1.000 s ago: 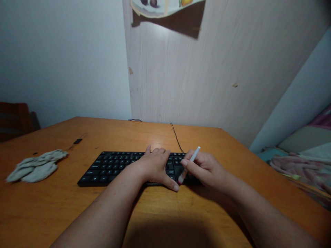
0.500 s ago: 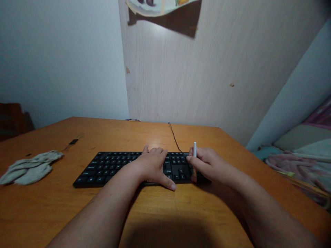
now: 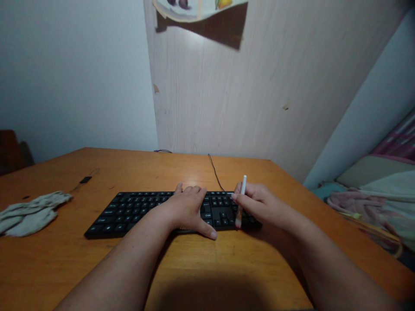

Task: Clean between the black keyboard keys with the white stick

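A black keyboard (image 3: 129,211) lies on the wooden table (image 3: 207,263). Across its middle rests my left hand (image 3: 189,209), fingers spread, with the thumb past the near edge; it holds nothing and hides the keys beneath. Over the keyboard's right part, my right hand (image 3: 254,199) is closed on a slim brush (image 3: 243,185) with a white handle end up. The brush's reddish lower tip points down at the number-pad side, near the front edge. Part of the brush is hidden by my fingers.
A crumpled pale cloth (image 3: 35,214) lies at the left, with a small black object (image 3: 86,179) on a cord behind it. A black cable (image 3: 214,170) runs back from the keyboard. Beyond the table's right side are fabrics (image 3: 356,203). A wall stands behind.
The brush in my right hand has tilted, its lower end swinging left and its top leaning slightly right. My left hand stays on the keyboard. The whole view has shifted a little.
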A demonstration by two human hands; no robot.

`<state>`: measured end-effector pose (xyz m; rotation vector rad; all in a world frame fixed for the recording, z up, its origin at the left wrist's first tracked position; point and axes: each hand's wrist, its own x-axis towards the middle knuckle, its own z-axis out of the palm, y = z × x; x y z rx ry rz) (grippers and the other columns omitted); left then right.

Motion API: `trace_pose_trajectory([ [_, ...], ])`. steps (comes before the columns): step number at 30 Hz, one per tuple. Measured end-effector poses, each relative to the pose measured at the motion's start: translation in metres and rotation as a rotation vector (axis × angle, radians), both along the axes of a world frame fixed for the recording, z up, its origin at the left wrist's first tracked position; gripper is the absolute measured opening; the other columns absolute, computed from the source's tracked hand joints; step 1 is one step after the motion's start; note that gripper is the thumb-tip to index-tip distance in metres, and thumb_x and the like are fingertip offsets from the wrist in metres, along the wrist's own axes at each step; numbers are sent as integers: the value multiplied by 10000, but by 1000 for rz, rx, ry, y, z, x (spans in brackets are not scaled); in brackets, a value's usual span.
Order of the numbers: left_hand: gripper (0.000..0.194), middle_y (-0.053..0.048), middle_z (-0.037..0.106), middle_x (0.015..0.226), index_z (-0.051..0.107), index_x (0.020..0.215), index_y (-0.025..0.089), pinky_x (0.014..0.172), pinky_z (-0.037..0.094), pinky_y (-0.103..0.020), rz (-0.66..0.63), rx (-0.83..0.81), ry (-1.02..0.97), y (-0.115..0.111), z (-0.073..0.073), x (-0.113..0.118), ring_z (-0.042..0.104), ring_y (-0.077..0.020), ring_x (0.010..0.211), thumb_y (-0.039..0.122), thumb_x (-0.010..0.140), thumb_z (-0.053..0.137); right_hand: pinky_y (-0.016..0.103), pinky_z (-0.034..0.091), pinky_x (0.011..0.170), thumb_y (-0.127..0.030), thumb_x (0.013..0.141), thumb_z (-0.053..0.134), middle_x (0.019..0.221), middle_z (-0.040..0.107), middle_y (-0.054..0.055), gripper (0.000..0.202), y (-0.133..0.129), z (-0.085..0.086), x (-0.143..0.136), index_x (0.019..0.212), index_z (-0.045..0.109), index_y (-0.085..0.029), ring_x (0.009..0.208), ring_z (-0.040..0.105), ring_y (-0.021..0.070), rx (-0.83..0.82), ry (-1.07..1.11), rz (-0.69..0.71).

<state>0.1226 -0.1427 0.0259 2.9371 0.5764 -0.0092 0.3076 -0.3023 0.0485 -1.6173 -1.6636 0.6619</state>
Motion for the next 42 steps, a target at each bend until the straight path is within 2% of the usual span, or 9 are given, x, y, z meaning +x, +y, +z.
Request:
trace_pose_trajectory([
  [4,1302,-212,388,1484,330,1464,158,1138,51,-599,3,-4,6,-1,2,0,320,-412,1368,932,437,533,246,421,583,-368,962,440,615,658,11,290,6,-1,8,771,562,-186,594,592,137,89,-76,-67],
  [9,1262,-204,402,1478,348,1454,179,1138,39,-603,2,-9,-3,0,0,-1,324,-409,1369,917,450,546,267,422,623,-397,939,469,733,641,29,288,16,-5,21,770,570,-187,676,576,154,355,-139,-322],
  [16,1250,-197,431,1456,374,1443,172,1132,55,-619,0,1,-21,3,-3,-1,341,-414,1353,911,451,551,325,453,751,-302,875,545,874,672,63,131,24,-13,29,837,600,-189,818,614,192,328,-65,-378],
  [27,1262,-198,429,1453,365,1447,178,1133,62,-613,5,-7,-16,0,0,0,338,-418,1351,920,443,549,314,442,745,-309,949,458,866,671,50,178,20,-15,13,886,586,-204,792,602,181,283,-407,-259],
  [34,1250,-204,441,1443,377,1436,179,1135,53,-602,7,-7,-11,-1,1,-1,341,-413,1352,923,445,545,303,425,715,-277,949,447,833,643,42,162,15,-9,9,894,578,-199,769,575,172,224,-458,-183],
  [39,1245,-191,440,1448,359,1450,171,1139,56,-592,7,-1,-11,-3,1,0,328,-417,1356,904,462,553,303,414,707,-291,957,430,810,630,36,181,13,-6,9,858,552,-202,753,574,172,308,-434,-242],
  [42,1243,-195,446,1442,364,1446,170,1138,58,-594,4,-1,-14,-2,1,0,342,-414,1348,905,462,552,307,413,729,-309,961,430,850,641,45,192,15,-7,8,886,573,-205,784,581,179,297,-462,-233],
])
